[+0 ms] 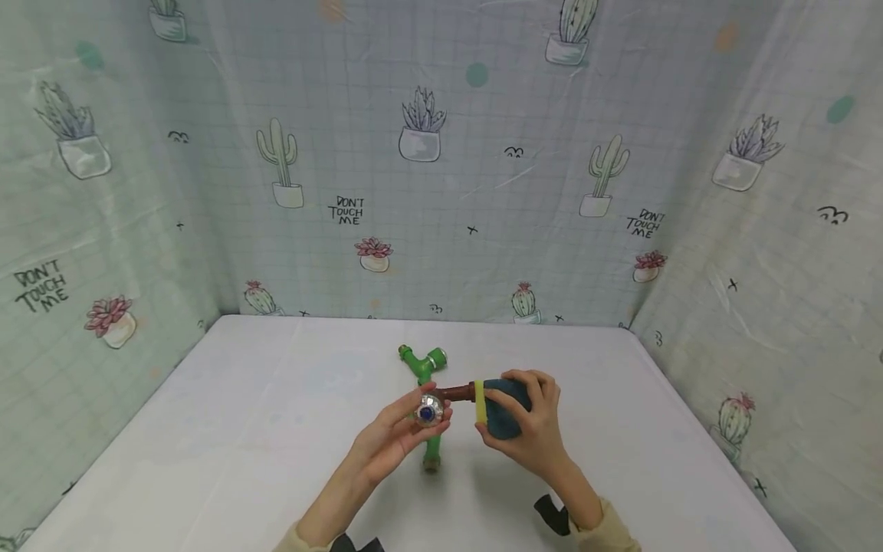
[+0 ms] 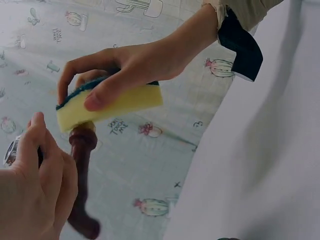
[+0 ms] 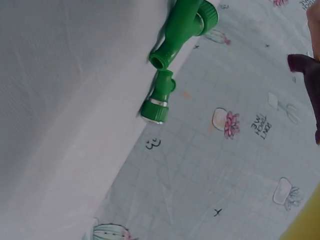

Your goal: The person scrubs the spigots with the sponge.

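Observation:
A brown tap (image 1: 457,392) with a silver, blue-centred knob (image 1: 429,412) is held up over the table in my left hand (image 1: 395,445). Fingers of that hand curl around the knob end of the tap. My right hand (image 1: 527,422) grips a sponge (image 2: 112,106), yellow on one face and dark blue on the other, between thumb and fingers. Its yellow face meets the open end of the tap's brown pipe (image 2: 83,155). The right wrist view catches only a corner of the sponge (image 3: 306,220) and part of the brown tap (image 3: 311,90).
Beneath and behind the hands, green pipe fittings (image 1: 421,364) lie on the white table (image 1: 276,429). One is branched, with a ribbed collar (image 3: 208,17); a smaller green fitting (image 3: 160,97) shows beyond it. Cactus-printed curtains (image 1: 476,192) enclose the table's back and sides.

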{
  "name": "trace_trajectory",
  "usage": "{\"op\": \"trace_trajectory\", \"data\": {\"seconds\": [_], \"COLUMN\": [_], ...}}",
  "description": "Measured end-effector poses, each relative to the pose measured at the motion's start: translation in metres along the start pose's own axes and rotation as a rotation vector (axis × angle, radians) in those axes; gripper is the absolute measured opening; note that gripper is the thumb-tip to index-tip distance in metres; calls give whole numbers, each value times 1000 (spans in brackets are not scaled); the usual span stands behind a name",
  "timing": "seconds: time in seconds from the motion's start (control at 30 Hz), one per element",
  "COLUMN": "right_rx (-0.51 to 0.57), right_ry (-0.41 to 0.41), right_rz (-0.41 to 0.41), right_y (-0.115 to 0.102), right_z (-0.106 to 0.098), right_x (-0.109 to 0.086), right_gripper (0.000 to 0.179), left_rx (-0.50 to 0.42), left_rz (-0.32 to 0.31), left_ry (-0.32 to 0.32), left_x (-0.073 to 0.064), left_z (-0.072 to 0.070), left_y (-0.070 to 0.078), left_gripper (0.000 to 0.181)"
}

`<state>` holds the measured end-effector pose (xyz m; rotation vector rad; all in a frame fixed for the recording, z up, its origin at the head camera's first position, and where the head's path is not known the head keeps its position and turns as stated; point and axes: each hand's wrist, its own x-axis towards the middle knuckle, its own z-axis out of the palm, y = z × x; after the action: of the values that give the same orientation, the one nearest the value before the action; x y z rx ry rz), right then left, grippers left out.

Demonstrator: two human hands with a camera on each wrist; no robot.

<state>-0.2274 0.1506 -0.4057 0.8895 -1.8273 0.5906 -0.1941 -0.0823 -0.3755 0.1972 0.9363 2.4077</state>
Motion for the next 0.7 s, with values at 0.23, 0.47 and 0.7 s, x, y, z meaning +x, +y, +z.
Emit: {"op": "trace_trajectory", "data": {"seconds": [0.23,0.47,0.7], "right_rx": [44,65,92], "right_ry": [22,8,-93], "right_rz": [27,47,91], "right_y": [-1,-2,-5], "right_z": [-1,-1,-2], "right_x": [3,0,-5], "right_gripper": [40,40,40], "left_rx": [160,439,695], "left_rz": [-56,-97,-16], "left_ry": [38,188,262], "left_x": [1,-1,-3], "left_z": [-4,-11,-17], "left_y": [-6,-11,-15], "left_gripper": [54,48,66]}}
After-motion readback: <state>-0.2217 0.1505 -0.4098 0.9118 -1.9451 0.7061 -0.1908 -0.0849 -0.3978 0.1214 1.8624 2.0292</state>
